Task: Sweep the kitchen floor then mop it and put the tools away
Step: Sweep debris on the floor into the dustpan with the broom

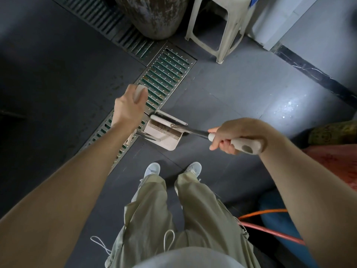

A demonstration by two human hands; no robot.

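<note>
A beige dustpan (164,135) with a comb edge stands on the dark grey floor beside a metal drain grate (164,74). My left hand (128,107) grips the pale top of the dustpan's upright handle (139,91). My right hand (235,135) holds the beige grip of a broom (246,147), whose metal shaft runs left to the brush head (162,119). The brush head lies across the dustpan's mouth, its dark bristles at the pan's far edge. My white shoes stand just behind the pan.
A white plastic stool (218,29) and a large rusty cylinder (154,18) stand ahead by the grate. A wall with a dark skirting (313,74) runs at the right. An orange hose (270,229) and blue and red objects lie at my right side.
</note>
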